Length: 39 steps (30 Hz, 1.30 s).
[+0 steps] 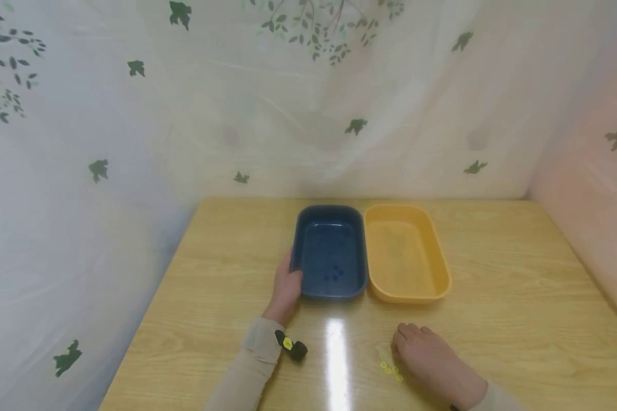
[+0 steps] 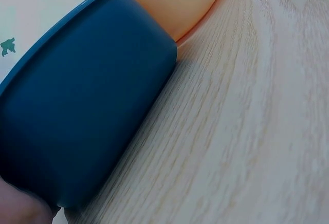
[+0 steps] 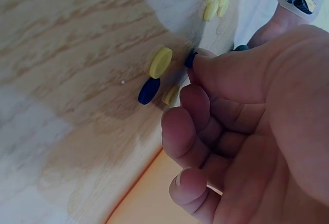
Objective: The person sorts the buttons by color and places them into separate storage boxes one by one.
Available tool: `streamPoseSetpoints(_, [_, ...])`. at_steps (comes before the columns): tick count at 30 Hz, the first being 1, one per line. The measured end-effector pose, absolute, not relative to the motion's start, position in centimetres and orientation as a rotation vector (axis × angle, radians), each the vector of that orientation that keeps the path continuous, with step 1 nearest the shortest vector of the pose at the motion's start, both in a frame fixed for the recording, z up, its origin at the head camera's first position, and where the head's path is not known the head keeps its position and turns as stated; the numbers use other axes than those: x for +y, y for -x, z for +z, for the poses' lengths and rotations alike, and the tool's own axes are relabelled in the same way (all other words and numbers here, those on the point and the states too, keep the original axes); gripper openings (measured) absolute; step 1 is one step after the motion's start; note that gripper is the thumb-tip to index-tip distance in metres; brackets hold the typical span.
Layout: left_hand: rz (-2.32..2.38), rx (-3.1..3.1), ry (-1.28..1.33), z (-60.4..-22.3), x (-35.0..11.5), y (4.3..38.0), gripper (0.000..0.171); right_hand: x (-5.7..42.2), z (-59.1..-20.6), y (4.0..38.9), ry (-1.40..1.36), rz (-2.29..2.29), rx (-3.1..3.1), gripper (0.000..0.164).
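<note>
My left hand (image 1: 288, 288) grips the near left corner of a dark blue tray (image 1: 294, 245), thumb at the rim. In the left wrist view the tray's outer wall (image 2: 92, 90) fills the left side. Several small blue buttons (image 1: 335, 278) lie inside it. My right hand (image 1: 427, 357) is low over the table at the front right. In the right wrist view its thumb and index finger pinch a small dark blue button (image 3: 190, 58), the other fingers curled. Below it lie a yellow button (image 3: 161, 63), a blue button (image 3: 149, 91) and another yellow one (image 3: 170, 94).
An orange-yellow tray (image 1: 444, 260) stands right beside the blue one. Several yellow buttons (image 1: 388, 371) lie on the wooden table (image 1: 519, 297) left of my right hand. A pale cloth with green leaf prints (image 1: 298, 148) hangs behind and at the sides.
</note>
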State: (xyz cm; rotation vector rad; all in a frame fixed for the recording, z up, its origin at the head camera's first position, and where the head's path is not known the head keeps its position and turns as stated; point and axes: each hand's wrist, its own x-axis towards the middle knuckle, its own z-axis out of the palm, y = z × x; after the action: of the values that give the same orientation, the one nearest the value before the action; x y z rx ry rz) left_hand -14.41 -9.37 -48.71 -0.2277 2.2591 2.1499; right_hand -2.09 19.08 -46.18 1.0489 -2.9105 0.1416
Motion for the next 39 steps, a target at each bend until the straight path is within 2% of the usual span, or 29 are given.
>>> streamPoseSetpoints(5, [2.153, 2.251, 0.248, -48.76, -9.33, 14.45, 0.076, 18.94, -46.15, 2.07, -1.016, 0.142, -2.941, 0.011])
streamPoseSetpoints(26, [2.150, 2.221, 0.230, -48.55, -9.62, 14.21, 0.078, 18.75, -46.46, 1.65, -1.023, 0.124, -2.859, 0.018])
streamPoseSetpoints(39, [2.186, 2.203, 0.149, -49.01, -9.83, 14.00, 0.074, 18.49, -46.32, 1.29, -1.049, 0.060, -2.848, 0.011])
